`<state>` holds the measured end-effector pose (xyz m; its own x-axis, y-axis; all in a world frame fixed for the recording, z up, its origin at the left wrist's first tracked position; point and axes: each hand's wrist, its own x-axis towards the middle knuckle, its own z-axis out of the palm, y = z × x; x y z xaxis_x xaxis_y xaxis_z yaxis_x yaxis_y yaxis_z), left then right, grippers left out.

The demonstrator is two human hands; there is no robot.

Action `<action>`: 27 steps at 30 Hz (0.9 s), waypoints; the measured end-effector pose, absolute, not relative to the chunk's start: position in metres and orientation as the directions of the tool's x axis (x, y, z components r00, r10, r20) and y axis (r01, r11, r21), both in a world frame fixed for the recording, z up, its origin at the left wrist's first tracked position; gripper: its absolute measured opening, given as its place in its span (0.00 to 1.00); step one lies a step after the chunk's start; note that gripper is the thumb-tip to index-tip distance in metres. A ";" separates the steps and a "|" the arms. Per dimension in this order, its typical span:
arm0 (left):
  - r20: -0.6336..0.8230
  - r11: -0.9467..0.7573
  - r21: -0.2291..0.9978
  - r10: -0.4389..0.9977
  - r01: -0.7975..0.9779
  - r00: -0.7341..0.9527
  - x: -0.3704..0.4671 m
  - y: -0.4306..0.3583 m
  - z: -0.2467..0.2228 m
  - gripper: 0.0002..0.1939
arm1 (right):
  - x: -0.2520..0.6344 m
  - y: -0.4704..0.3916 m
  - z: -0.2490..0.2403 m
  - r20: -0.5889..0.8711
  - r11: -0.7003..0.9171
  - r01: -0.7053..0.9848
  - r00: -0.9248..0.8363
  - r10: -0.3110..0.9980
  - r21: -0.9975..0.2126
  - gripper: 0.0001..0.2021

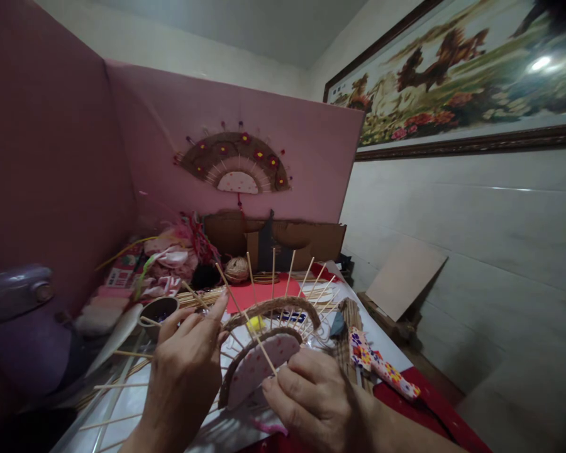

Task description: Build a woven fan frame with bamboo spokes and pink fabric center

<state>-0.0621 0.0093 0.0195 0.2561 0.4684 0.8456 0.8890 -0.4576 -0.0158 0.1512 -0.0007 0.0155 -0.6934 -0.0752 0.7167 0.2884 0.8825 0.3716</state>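
Observation:
A half-round fan frame (pixel 264 371) stands tilted before me, its dotted white centre edged by a brown twine-wrapped arc. A second brown arc (pixel 278 304) curves above it, and thin sticks fan outward through both. My right hand (pixel 316 396) pinches the lower end of a thin wooden stick (pixel 245 316), which slants up to the left across the frame. My left hand (pixel 183 358) is at the frame's left side, index finger raised close to that stick and the other fingers curled around the outer arc's end; their exact contact is partly hidden.
A flower-patterned glue gun (pixel 382 365) lies at the right by corrugated cardboard strips (pixel 349 333). A dark cup (pixel 159 311), a twine ball (pixel 237 269) and pink fabric scraps (pixel 174 251) stand behind. A finished fan (pixel 240 157) hangs on the pink panel.

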 end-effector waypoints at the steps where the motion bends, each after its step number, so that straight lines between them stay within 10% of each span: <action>1: 0.845 -0.455 -0.014 0.470 0.891 0.253 -0.062 0.009 0.020 0.27 | 0.151 -0.001 0.014 0.707 0.877 0.288 -0.703 -0.080 0.385 0.09; 27: 0.849 -0.461 0.000 0.469 0.888 0.244 -0.063 0.012 0.018 0.26 | 0.148 -0.011 0.021 0.622 0.757 0.299 -0.763 -0.176 0.581 0.08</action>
<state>-0.0626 0.0118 0.0179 0.2436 0.4693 0.8488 0.8876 -0.4605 -0.0001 0.1480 -0.0111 0.0215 -0.7630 -0.1762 0.6220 0.2988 0.7571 0.5810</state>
